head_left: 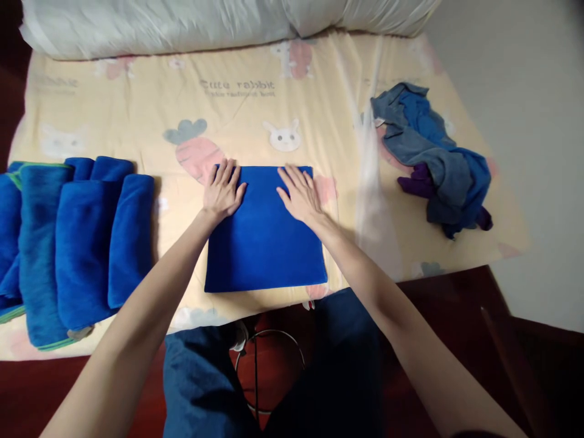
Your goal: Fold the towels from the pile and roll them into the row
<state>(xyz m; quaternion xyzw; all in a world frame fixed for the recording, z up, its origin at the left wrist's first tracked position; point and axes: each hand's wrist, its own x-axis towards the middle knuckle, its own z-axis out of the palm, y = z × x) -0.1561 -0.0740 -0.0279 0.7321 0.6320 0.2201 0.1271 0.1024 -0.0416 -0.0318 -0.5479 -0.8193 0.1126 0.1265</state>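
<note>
A blue towel [267,243], folded into a flat rectangle, lies on the bed in front of me. My left hand [222,190] rests flat on its far left corner, fingers pointing away and the thumb turned inward. Over the far right part of the same towel, my right hand [298,193] lies with its fingers stretched out and palm down. Neither hand grips the cloth. The towel's near edge, close to the bed's edge, is straight and uncovered.
Several rolled or folded blue towels [86,243] lie side by side at the left. A crumpled heap of grey, blue and purple cloths [438,158] sits at the right. Along the back runs a pale bundled quilt [159,24]. The patterned bedsheet [246,134] reaches a white wall [538,182].
</note>
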